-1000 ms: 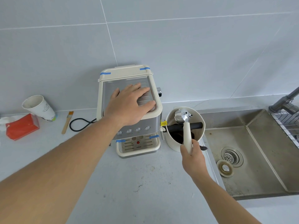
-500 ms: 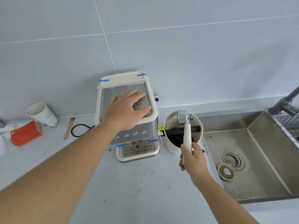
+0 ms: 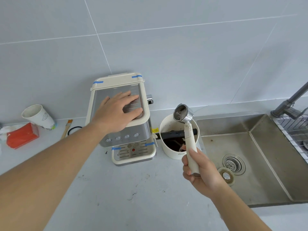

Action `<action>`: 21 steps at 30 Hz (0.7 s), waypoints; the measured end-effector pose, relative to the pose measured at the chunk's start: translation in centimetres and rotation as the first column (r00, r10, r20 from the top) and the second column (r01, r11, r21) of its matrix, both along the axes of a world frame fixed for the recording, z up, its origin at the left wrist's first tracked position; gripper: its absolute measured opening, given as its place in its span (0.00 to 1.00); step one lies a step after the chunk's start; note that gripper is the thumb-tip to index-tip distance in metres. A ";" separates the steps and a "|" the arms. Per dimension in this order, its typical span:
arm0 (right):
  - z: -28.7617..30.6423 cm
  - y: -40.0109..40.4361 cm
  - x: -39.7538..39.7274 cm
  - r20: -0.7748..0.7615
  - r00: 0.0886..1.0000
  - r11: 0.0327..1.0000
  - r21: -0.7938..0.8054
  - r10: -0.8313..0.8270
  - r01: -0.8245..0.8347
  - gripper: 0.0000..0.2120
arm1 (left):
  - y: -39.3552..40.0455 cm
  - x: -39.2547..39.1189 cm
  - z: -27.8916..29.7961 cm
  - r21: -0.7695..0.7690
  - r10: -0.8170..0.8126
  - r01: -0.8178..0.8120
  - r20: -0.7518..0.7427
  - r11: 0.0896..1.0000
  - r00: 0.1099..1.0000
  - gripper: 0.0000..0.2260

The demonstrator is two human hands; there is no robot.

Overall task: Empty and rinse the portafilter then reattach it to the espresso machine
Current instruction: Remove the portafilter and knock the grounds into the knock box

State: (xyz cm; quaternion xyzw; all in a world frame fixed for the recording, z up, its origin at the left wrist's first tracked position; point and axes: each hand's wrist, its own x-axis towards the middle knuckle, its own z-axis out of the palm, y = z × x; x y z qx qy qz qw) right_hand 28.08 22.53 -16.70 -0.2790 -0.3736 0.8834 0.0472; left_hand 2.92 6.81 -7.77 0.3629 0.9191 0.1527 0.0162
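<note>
Portafilter (image 3: 183,114), basket smeared with grounds, gripped by right hand (image 3: 199,170); left hand (image 3: 116,110) flat.

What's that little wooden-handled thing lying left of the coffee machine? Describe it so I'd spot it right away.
Start at the cream espresso machine against the tiled wall and look left along the counter. Between the black cable loop and the tilted paper cup lies a small brush, the only thing there with a pale wooden handle and an orange tip.
</note>
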 end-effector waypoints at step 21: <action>0.9 0.6 4.0 -0.079 0.988 0.982 -0.129 0.130 -0.140 0.22 | 0.0 0.2 0.0 -0.014 -0.010 0.009 -0.042 1.000 0.999 0.29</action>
